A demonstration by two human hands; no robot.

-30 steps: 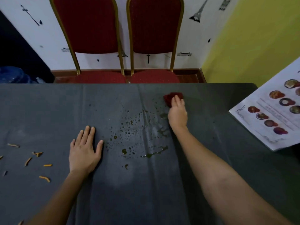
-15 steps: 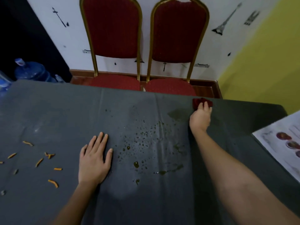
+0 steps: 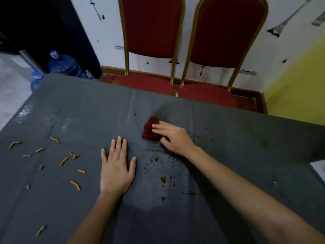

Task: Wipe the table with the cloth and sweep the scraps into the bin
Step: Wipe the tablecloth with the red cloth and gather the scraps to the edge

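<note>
A dark red cloth [image 3: 149, 128] lies bunched on the grey table [image 3: 70, 110], and my right hand [image 3: 173, 137] presses down on its right side with fingers over it. Droplets and small yellowish puddles [image 3: 163, 179] spread just below the cloth. My left hand [image 3: 116, 166] rests flat on the table, fingers apart, holding nothing, left of the spill. Several orange scraps [image 3: 63, 161] and a few grey bits are scattered on the table's left part. No bin is in view.
Two red chairs with gold frames [image 3: 153, 50] stand behind the table's far edge against a white wall. Blue water bottles [image 3: 64, 65] sit on the floor at the far left. A corner of white paper [image 3: 319, 169] shows at the right edge.
My right hand has dragged the cloth from the table's far edge leftward and toward me, into the wet patch. The left hand stays flat. The camera has swung left, so the menu sheet is nearly out of view.
</note>
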